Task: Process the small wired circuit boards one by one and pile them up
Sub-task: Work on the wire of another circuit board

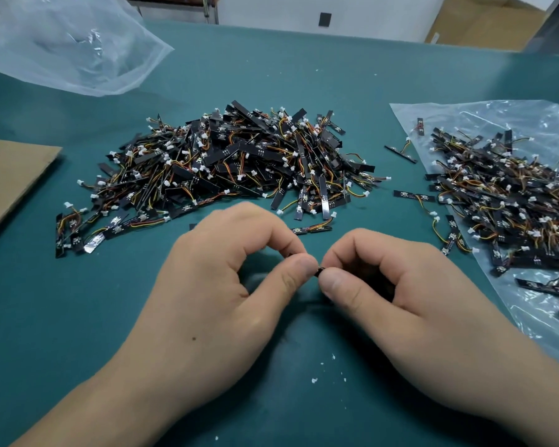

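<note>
At centre, the left hand point(226, 275) and right hand point(397, 279) pinch one small black wired circuit board point(319, 272), mostly hidden. A tangled black board heap point(226, 162) lies at 12 o'clock on the teal table mat point(271, 69); a brown cardboard box point(484, 24) stands at 1 o'clock.

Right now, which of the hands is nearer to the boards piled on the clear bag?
Right. The right hand is just left of that pile; the left hand is farther left, beyond the right hand. Both pinch one small board.

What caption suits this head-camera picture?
The left hand and right hand pinch a small black board over a teal table; a big heap behind, second heap on a plastic bag.
</note>
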Demonstrator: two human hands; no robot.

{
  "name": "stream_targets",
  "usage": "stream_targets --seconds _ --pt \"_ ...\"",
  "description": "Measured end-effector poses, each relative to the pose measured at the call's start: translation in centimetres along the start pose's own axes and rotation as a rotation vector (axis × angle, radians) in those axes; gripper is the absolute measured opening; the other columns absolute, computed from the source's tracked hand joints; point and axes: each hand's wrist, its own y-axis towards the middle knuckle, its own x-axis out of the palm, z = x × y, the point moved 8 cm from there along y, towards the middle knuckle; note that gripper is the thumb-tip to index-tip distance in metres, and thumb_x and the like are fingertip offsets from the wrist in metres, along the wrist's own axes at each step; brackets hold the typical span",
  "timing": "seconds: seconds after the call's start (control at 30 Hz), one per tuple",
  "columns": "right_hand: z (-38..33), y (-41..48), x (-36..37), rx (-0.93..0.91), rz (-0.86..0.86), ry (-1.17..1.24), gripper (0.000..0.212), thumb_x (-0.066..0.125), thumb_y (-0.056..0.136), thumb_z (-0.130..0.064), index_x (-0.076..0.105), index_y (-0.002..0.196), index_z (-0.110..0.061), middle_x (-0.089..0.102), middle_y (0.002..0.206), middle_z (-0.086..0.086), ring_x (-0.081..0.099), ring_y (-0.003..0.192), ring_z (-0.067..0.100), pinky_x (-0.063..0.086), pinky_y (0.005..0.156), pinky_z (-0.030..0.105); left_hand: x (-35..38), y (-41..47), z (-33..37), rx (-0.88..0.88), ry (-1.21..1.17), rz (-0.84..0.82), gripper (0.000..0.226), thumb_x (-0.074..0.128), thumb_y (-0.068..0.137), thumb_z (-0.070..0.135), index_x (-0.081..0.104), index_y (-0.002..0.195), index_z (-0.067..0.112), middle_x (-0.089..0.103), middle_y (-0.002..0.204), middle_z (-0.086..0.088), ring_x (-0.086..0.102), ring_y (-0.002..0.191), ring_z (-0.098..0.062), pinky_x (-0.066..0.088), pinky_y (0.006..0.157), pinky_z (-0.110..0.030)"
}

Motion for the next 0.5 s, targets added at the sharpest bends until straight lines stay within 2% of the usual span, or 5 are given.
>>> stream_targets --seconds 0.13,0.2,0.33,0.43,0.5 --pt "-1.1 -0.2 0.6 -0.114 0.023 -0.233 0.039 0.038 0.099 -0.057 0.044 0.074 -0.028 0.047 0.067 -0.012 0.049 0.068 0.011 0.036 0.060 0.030 -0.5 0.2 -0.4 -0.016 -0.042 0.041 0.008 0.066 0.091 0.041 0.066 0.085 0.035 0.070 0.101 0.021 0.063 0.099 -0.004 0.041 0.083 -0.015" --pt "-1.4 -0.4 0.7 -0.143 0.011 -0.174 0.042 0.036 0.102 -0.053 0.037 0.070 -0.026 0.041 0.064 -0.010 0.045 0.065 0.011 0.030 0.061 0.027 -0.2 0.2 -0.8 -0.041 -0.055 0.014 0.010 0.065 0.090 0.046 0.067 0.085 0.037 0.070 0.101 0.022 0.063 0.097 -0.001 0.041 0.082 -0.016" --pt "-1.1 -0.5 0.6 -0.157 0.020 -0.112 0.047 0.035 0.101 -0.046 0.038 0.065 -0.017 0.040 0.059 0.000 0.045 0.059 0.019 0.036 0.063 0.034 0.3 0.2 -1.0 -0.033 -0.043 -0.025 0.019 0.058 0.089 0.054 0.068 0.088 0.038 0.069 0.107 0.025 0.064 0.110 -0.005 0.042 0.090 -0.019" --pt "-0.5 -0.5 0.0 -0.105 0.090 0.067 0.046 0.042 0.097 -0.042 0.041 0.063 -0.012 0.039 0.055 0.003 0.039 0.049 0.011 0.037 0.053 0.029 0.4 0.1 -0.8 -0.001 -0.002 -0.028 0.029 0.052 0.092 0.055 0.070 0.109 0.041 0.064 0.122 0.032 0.056 0.124 0.003 0.039 0.103 -0.017" --pt "0.7 -0.4 -1.8 -0.032 0.270 0.329 0.041 0.049 0.099 -0.038 0.059 0.070 -0.012 0.049 0.056 -0.001 0.042 0.051 0.005 0.036 0.050 0.019 0.8 0.0 -1.0 -0.002 0.084 -0.069 0.038 0.045 0.093 0.058 0.067 0.121 0.043 0.059 0.129 0.036 0.048 0.133 0.006 0.035 0.111 -0.028"
